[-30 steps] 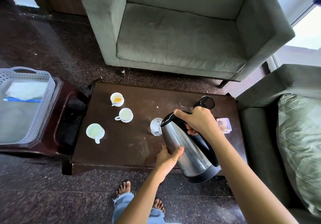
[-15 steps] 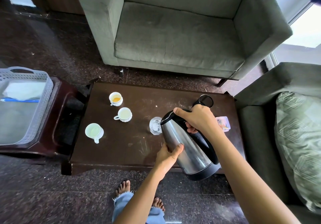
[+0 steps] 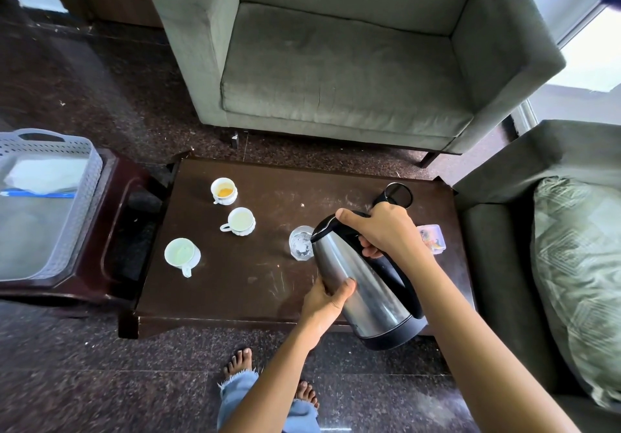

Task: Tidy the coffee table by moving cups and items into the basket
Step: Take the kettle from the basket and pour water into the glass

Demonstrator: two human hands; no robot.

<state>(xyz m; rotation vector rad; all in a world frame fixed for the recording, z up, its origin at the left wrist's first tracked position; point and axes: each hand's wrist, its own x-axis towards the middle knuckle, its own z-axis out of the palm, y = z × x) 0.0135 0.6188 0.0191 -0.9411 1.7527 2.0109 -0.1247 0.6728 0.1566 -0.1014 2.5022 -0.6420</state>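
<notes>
The right hand (image 3: 386, 231) is gripping the black handle of the steel kettle (image 3: 363, 284), and the left hand (image 3: 327, 301) is cupping its side, thumb pressing on the metal. The kettle is hanging tilted over the near edge of the worktop (image 3: 235, 281), and its spout is reaching over the glass (image 3: 300, 242) just beyond it.

The tidying is looking barely begun. Three white cups are standing well to the kettle's left: one with an orange residue (image 3: 224, 190), one pale (image 3: 241, 221) and one nearest the edge (image 3: 181, 254). A small clear box (image 3: 433, 239) is lying just beside the kettle on its right, with a black ring (image 3: 398, 195) sitting behind it. The basket (image 3: 84, 211) is waiting far to the kettle's left on a dark side stand (image 3: 114, 231), holding only something white and a blue stick, so nearly everything is waiting to go across.
</notes>
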